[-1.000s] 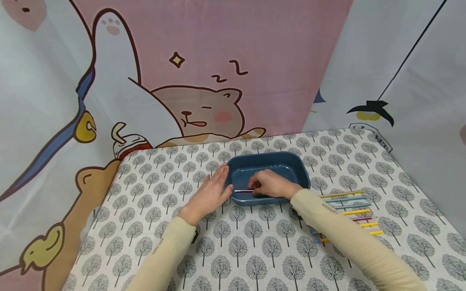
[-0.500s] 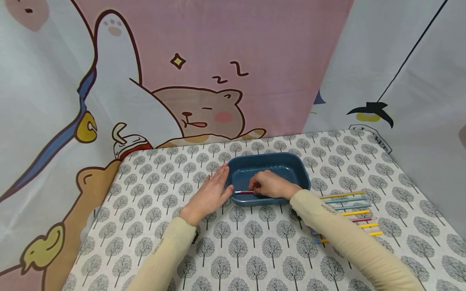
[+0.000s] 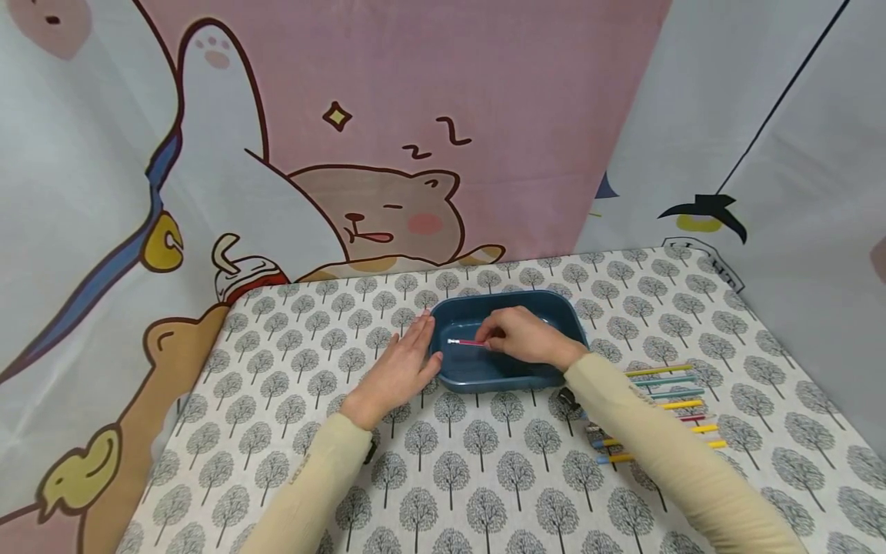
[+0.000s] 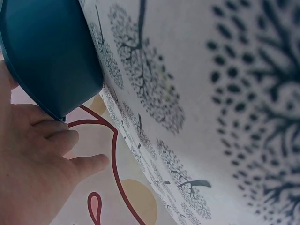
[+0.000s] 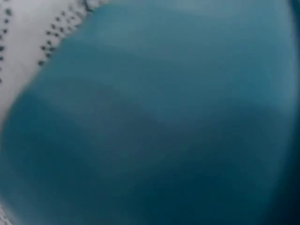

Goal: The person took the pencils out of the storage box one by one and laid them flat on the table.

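Observation:
My right hand (image 3: 522, 334) pinches a red pencil (image 3: 472, 342) over the inside of a dark blue rectangular dish (image 3: 460, 377). The pencil's pale end points left; its other end is hidden by the fingers. Against the dish's left side lies my left hand (image 3: 401, 369), fingers mostly straight and touching the rim. From the left wrist view, the left hand (image 4: 37, 164) has its fingertips at the edge of the blue dish (image 4: 56, 51). Only a blurred blue wall of the dish (image 5: 154, 93) and some cloth fill the right wrist view.
To the right of the dish, several pencils (image 3: 674, 405) in yellow, teal and red lie side by side on the tree-print tablecloth (image 3: 484, 492), partly hidden under the right sleeve (image 3: 678, 454). Printed cartoon curtains (image 3: 498, 115) hang behind and beside the table.
My right hand has lifted the red pencil from along the dish's near side and moved it slightly away from me, toward the dish's middle. The left hand stays in place.

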Motion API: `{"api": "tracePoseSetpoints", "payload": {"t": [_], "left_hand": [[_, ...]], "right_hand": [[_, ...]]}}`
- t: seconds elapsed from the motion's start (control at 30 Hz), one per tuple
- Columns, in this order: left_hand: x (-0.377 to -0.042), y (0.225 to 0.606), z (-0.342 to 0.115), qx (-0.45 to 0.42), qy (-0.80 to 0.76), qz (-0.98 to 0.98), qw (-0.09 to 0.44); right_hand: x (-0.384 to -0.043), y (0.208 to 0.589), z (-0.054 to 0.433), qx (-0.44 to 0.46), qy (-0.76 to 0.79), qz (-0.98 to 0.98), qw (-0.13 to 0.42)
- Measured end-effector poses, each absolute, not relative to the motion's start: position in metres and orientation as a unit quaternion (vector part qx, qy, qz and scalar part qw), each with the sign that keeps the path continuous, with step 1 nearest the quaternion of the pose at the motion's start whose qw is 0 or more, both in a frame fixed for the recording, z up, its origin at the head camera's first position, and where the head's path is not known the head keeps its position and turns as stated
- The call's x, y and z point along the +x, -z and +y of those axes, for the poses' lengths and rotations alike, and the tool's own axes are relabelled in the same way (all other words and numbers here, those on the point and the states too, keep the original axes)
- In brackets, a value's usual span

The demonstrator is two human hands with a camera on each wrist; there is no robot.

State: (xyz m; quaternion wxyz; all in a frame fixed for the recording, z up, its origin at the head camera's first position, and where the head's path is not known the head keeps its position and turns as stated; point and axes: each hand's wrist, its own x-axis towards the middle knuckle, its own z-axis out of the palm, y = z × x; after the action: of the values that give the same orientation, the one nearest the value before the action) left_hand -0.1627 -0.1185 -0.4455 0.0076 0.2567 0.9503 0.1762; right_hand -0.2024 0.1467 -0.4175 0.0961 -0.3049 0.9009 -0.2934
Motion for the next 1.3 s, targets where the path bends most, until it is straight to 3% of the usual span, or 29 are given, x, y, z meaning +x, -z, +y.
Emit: {"api": "tracePoseSetpoints", "payload": {"t": [0.4,0.87,1.3], "left_hand": [[-0.162,0.447,-0.119,0.253,-0.182,0.950,0.012],[-0.162,0.447,-0.118,0.254,-0.186,0.949,0.007],[-0.162,0.447,-0.117,0.250,-0.191,0.949,0.004]], "right_hand": [[-0.193,0.392,0.154,-0.304,0.346,0.885,0.062],[-0.176,0.364,0.166,-0.330,0.334,0.883,-0.020],[-0.163,0.356,0.194,-0.330,0.322,0.885,-0.071]]}}
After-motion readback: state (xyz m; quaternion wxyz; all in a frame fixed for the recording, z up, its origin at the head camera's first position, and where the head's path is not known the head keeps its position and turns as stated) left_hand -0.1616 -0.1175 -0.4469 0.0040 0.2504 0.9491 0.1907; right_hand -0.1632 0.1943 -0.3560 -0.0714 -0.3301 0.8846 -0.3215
